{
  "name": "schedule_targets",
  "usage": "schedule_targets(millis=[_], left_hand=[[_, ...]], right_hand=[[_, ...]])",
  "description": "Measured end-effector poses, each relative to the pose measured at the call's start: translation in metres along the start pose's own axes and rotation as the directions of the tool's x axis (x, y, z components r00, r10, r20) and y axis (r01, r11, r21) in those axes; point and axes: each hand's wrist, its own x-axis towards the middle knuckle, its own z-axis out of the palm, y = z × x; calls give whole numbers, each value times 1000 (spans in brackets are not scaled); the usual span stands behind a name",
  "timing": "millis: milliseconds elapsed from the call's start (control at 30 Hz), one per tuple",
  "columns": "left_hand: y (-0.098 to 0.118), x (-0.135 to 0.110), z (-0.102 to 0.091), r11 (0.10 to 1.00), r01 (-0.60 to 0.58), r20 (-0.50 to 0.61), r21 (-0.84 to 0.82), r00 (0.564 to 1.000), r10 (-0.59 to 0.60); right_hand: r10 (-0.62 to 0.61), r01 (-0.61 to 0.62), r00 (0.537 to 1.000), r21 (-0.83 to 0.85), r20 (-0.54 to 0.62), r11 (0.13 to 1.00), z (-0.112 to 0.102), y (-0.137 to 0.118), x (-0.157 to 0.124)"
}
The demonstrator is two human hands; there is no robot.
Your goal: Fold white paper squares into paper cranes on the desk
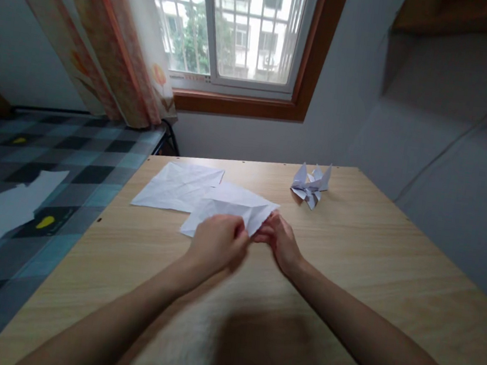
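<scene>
White paper sheet (223, 206) over the wood-grained table (358, 262): we pinch its near right side with left hand (218, 240) and right hand (279, 240), close together; folded paper pieces (311, 186) sit beyond, to the right

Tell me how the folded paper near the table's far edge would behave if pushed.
The folded paper is probably light, looking thin. Its pointed corners suggest it would slide rather than roll, and its upright flaps might bend easily.

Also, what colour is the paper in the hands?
The paper is white, seen best in the head view.
</scene>
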Motion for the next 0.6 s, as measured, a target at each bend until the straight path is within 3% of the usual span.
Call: schedule_targets(millis=[67, 167, 233, 300, 367, 433, 533, 600], left_hand=[[8, -6, 16, 990, -138, 40, -26, 989, 139], [-5, 1, 31, 963, -270, -56, -8, 961, 269], [-29, 14, 34, 979, -200, -197, 47, 959, 206], [-59, 27, 34, 992, -39, -260, 118, 963, 69], [-88, 37, 33, 971, 85, -199, 221, 979, -40], [-111, 41, 30, 950, 94, -97, 299, 993, -67], [-128, 41, 27, 945, 113, -113, 308, 990, -82], [-130, 41, 27, 964, 120, -182, 236, 980, -77]], right_hand=[[-1, 2, 998, 24, -62, 1000, -2, -1, 3], [-30, 32, 984, 7, -177, 999, -8, -1, 9], [-64, 60, 975, -27, -214, 998, -13, -2, 13], [-114, 100, 965, -71, -235, 992, -17, -3, 18], [-157, 133, 954, -110, -256, 985, -22, -4, 22], [-167, 135, 948, -134, -270, 982, -26, -5, 26], [-142, 103, 953, -154, -267, 983, -32, -6, 30], [-118, 78, 956, -157, -267, 985, -34, -7, 30]])
